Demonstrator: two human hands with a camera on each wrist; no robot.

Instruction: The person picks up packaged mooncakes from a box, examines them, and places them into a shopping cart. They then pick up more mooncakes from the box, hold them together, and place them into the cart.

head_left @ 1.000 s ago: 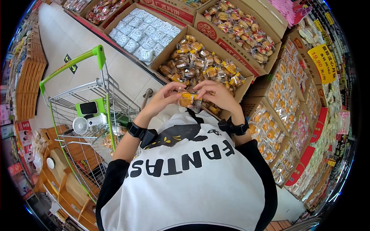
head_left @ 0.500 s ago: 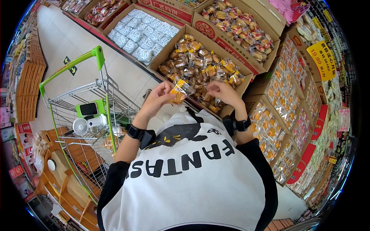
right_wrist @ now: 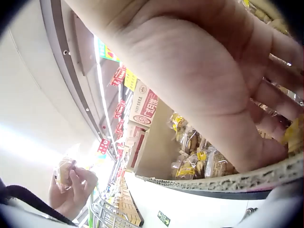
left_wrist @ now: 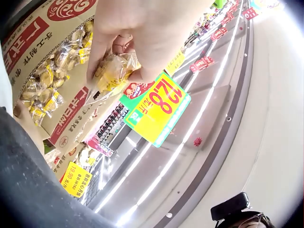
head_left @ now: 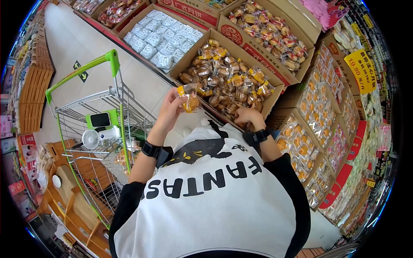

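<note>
My left hand [head_left: 170,107] pinches a wrapped mooncake [head_left: 189,102] in a clear and yellow packet, raised beside the carton's left side. The left wrist view shows thumb and fingertips on that packet [left_wrist: 114,73]. My right hand [head_left: 251,117] reaches over the near edge of the cardboard carton [head_left: 272,80], down to the loose mooncakes [head_left: 215,73] heaped in it. In the right wrist view its fingers bend toward the pile next to a yellow packet [right_wrist: 294,135]; I cannot tell whether they grip it.
A shopping cart [head_left: 114,64] with green handle stands at the left, carrying a small white fan [head_left: 90,139]. White packets [head_left: 159,34] fill the carton further left. Behind is another carton of red-wrapped cakes [head_left: 266,30]. Trays of packed cakes [head_left: 297,146] line the right.
My left hand has taken the mooncake alone and moved left with it. My right hand has let go of that mooncake and gone right, down to the carton's near edge.
</note>
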